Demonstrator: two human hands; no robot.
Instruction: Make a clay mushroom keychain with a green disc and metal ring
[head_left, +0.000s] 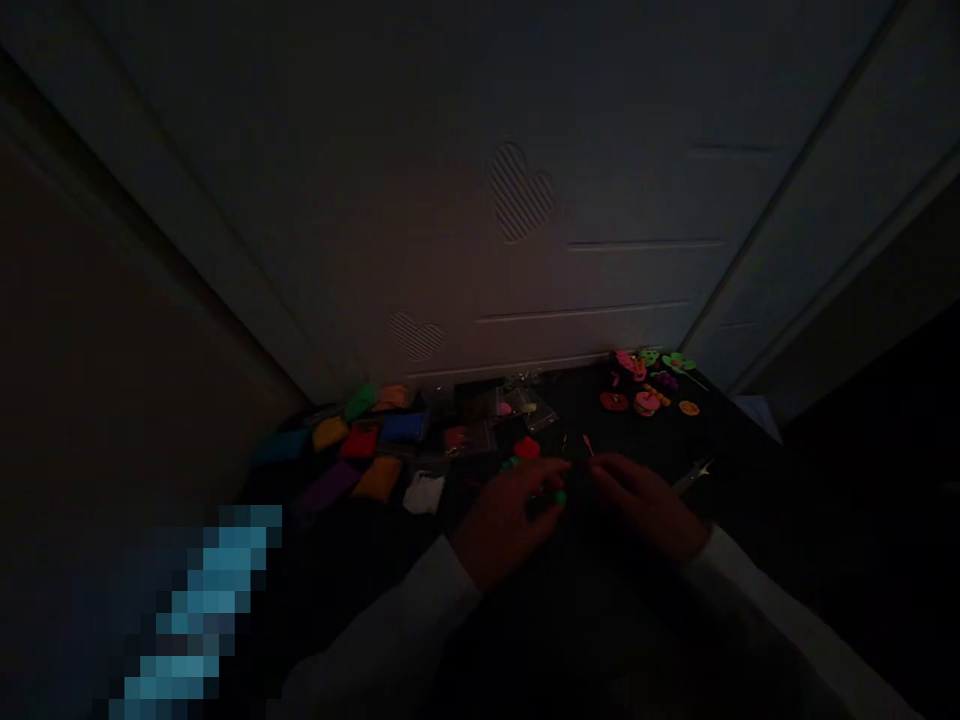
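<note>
The scene is very dark. My left hand (508, 520) hovers over a dark table (570, 410), its fingers curled around a small green bit of clay (559, 497). My right hand (646, 503) is close beside it, with fingers pinched together near a thin pink stick (588, 444). A red clay piece (527, 447) lies just beyond my left fingers. Both arms wear light sleeves.
Several coloured clay packets (375, 445) lie at the left of the table. Small finished clay shapes (646, 385) sit at the far right. Clear plastic bags (517, 405) lie in the middle. A white panelled wall with heart shapes (520, 192) stands behind. A metal tool (694, 473) lies at the right.
</note>
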